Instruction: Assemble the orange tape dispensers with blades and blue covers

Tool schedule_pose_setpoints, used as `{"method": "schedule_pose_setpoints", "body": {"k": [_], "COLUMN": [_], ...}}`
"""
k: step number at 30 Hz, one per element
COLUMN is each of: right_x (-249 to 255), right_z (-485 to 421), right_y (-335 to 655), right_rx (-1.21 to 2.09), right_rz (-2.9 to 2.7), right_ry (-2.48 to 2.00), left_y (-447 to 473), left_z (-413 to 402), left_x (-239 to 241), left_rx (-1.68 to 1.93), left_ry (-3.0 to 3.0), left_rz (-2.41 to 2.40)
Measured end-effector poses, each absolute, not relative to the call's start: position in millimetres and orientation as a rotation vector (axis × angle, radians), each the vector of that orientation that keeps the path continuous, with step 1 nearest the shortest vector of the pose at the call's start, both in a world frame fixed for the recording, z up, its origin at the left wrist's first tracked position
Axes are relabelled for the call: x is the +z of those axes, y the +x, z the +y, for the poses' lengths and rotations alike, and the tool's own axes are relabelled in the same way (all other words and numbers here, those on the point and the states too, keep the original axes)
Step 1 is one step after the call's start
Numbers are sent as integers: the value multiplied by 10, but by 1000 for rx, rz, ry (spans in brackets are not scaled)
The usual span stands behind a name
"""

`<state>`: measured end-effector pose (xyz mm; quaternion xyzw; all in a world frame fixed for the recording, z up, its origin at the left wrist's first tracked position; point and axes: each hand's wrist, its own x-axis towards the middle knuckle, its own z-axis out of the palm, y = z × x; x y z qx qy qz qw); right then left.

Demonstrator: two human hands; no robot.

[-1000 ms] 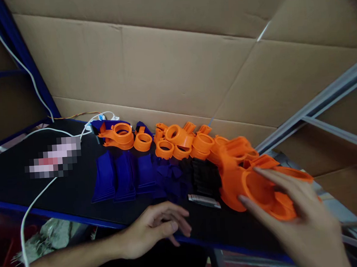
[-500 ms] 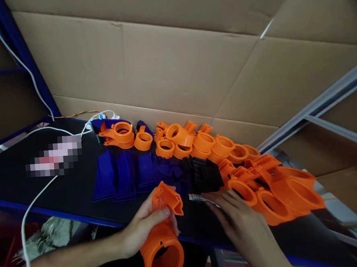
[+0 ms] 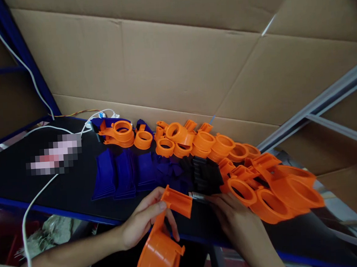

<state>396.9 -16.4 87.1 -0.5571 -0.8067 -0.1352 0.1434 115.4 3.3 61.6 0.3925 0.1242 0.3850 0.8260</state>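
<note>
My left hand [image 3: 143,220] grips an orange plastic tape dispenser body [image 3: 161,247] by its neck, below the channel-shaped end piece. Its round hub hangs down over the table's front edge, partly cut off by the frame. Fingers of my right hand [image 3: 236,214] are closed around a thin silvery strip [image 3: 197,196]; its far end is hidden under the fingers. Just beyond that strip lie ribbed black parts [image 3: 203,174]. Beside my right hand is a heap of orange dispenser bodies [image 3: 270,204].
More orange bodies [image 3: 203,144] stand along the cardboard wall [image 3: 162,62]. Stacks of curved blue plates [image 3: 125,175] lie on the black table [image 3: 81,183]. White cables [image 3: 28,215] run down the left side. Metal rails [image 3: 315,101] cross at right.
My left hand has turned the dispenser body, so the hub opening now faces sideways and the end piece points right toward the strip. My right hand has barely moved.
</note>
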Motion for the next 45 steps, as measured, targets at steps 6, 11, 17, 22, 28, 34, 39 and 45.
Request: {"method": "schedule_pose_setpoints", "body": {"k": [6,11,17,22,28,34,39,45], "right_x": [910,920,1206,1452,1471,1543,1527,1512], "right_z": [-173,-142,-195,-196,-97,-108,-96,-89], "right_y": [3982,4028,3856,3535,3403,3384,3369,3370], "right_rx": [-311,-175,196,535,617,622,622,634], "right_rz": [-2253,-2188,-2042,-2006,-2069,-2035,-2035,-2073], "right_ry": [-1659,-1694,-1543,-1376,-1392,-1397,-1403,-1401], "left_y": [1197,1212,1231,1239,1234,1247,1262,1271], "left_z": [49,47,26,16,14,-9,-5,21], "left_x": [596,624,678,717,764,782,763,742], "left_rx": [826,839,849,817,814,825,861,871], "left_ry": [835,860,871,917,955,957,960,975], "left_rz": [321,345,399,479,524,530,532,523]}}
